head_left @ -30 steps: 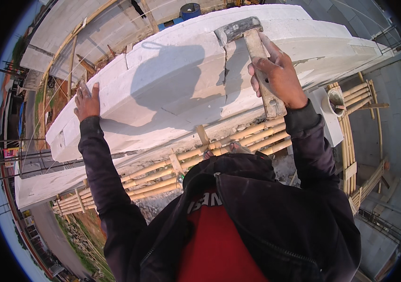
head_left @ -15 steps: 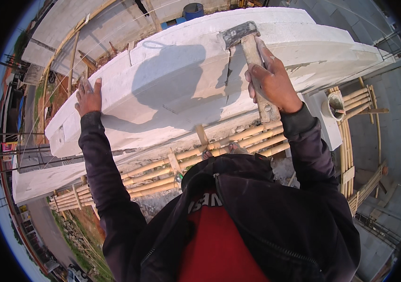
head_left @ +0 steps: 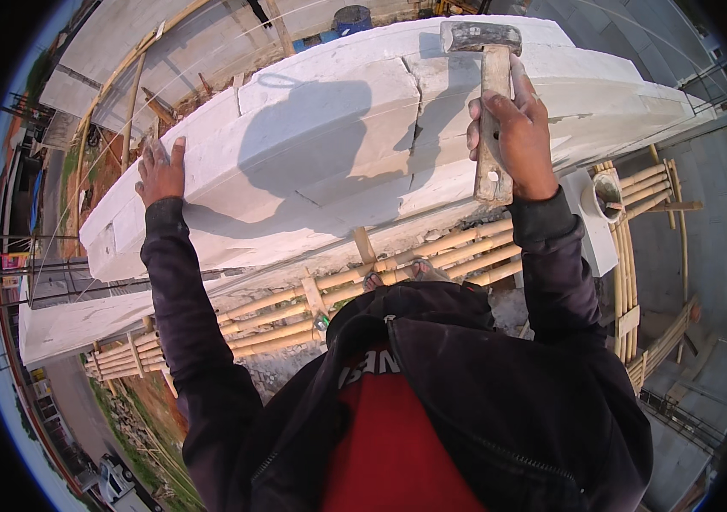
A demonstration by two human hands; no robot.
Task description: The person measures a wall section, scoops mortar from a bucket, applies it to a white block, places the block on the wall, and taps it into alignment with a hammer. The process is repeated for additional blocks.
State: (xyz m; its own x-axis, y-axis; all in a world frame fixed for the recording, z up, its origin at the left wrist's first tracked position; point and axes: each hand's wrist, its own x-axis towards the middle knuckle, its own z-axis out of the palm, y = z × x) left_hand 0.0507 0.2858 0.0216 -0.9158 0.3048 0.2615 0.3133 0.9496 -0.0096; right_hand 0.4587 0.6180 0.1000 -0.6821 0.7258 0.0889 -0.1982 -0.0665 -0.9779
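Observation:
A curving wall of white lightweight blocks (head_left: 210,175) stretches across in front of me, with my shadow falling on its face. My left hand (head_left: 163,173) lies on the wall's top edge near its left end, fingers spread. In my right hand (head_left: 518,141) is a club hammer (head_left: 495,72), gripped around its pale wooden handle. Its dark, dusty metal head points away from me, over the top of the wall. A dark, uneven vertical joint (head_left: 417,115) between two blocks shows left of the hammer. Whether the hammer touches the wall I cannot tell.
Bamboo scaffold poles (head_left: 274,331) run below the wall, and my feet (head_left: 421,269) stand on them. At the right, a pale bucket (head_left: 602,198) with a tool in it sits by a white block (head_left: 599,243). Beyond the wall stands a blue drum (head_left: 351,19).
The hammer has moved right and farther from me, away from the block joint, and its handle has turned more upright. My left hand has stayed in place on the wall.

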